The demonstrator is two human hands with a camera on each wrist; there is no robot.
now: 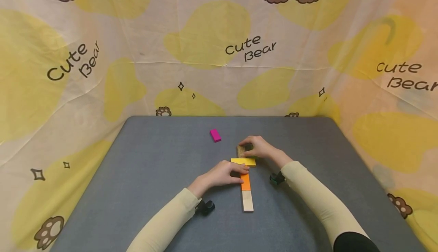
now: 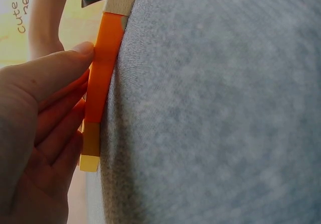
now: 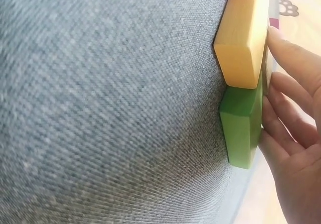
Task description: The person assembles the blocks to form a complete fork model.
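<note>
My right hand [image 1: 259, 147] pinches a brown wood-grain block [image 1: 240, 151] lengthwise, index finger at its far end and thumb near the yellow block [image 1: 236, 161]. In the right wrist view, a green block [image 3: 241, 128] lies against the yellow one; from the head it is hidden by the right hand. The brown block shows only as a sliver behind these two. My left hand [image 1: 220, 174] touches the orange block [image 1: 245, 185] with thumb and fingertips, its fingers fairly straight over the top. A pale wooden block [image 1: 247, 201] continues the row at the orange block's near end.
A magenta block [image 1: 215, 135] lies apart, farther back and to the left. The grey tabletop [image 1: 164, 145] has a patterned cloth [image 1: 208, 35] hanging behind it and at both sides.
</note>
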